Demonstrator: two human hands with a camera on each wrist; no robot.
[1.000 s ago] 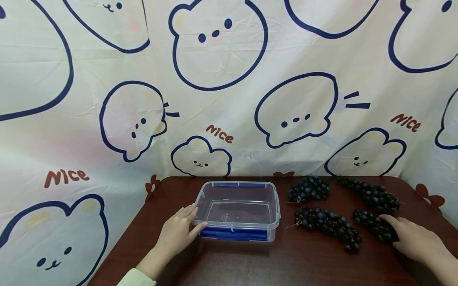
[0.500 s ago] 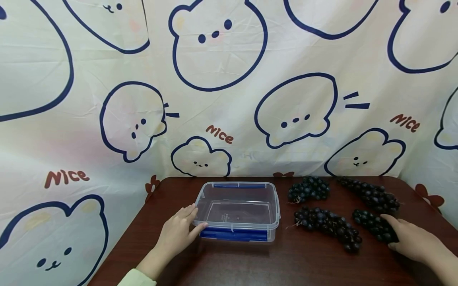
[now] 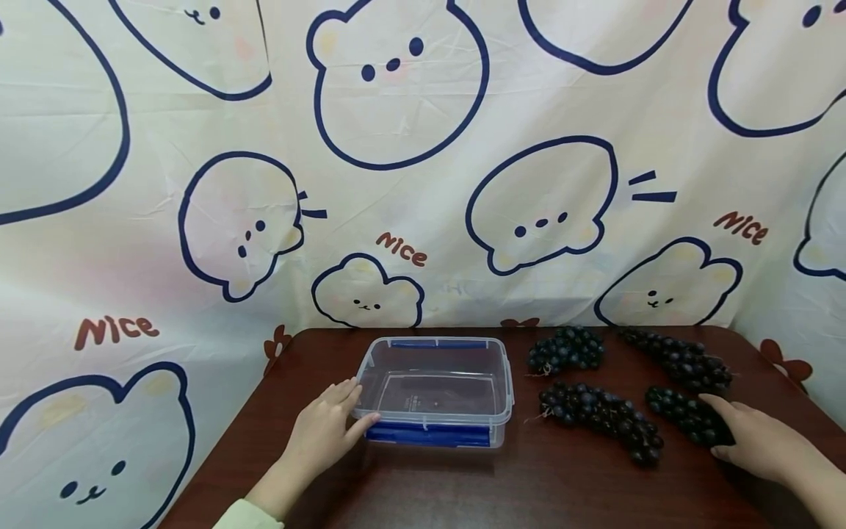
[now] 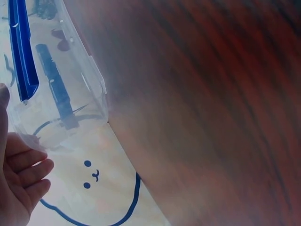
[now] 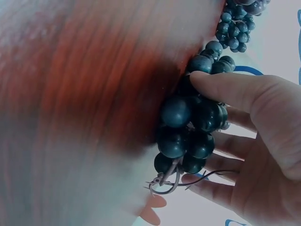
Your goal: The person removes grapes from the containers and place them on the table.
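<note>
In the head view a clear plastic food box (image 3: pixel 436 417) with blue latches stands lidless on the table. My left hand (image 3: pixel 324 432) rests at its front left corner, thumb along the front rim and fingers against the left side. The left wrist view shows those fingers (image 4: pixel 34 165) loosely extended beside the box's clear wall. At the right, my right hand (image 3: pixel 760 443) holds the near end of a bunch of dark grapes (image 3: pixel 684 415). Close up, its thumb (image 5: pixel 221 87) lies over the grapes with the fingers behind them; a thin stem pokes out by the fingers.
Three other dark grape bunches lie on the brown table (image 3: pixel 542 488): one long bunch (image 3: pixel 601 415) right of the box, one bunch (image 3: pixel 567 350) behind it, and another bunch (image 3: pixel 681 358) at the back right. A cartoon-printed curtain (image 3: pixel 449 184) hangs behind the table.
The head view has shifted slightly, so the scene sits a little further left. The right thumb has moved slightly on the grapes. The left hand and box stay in place.
</note>
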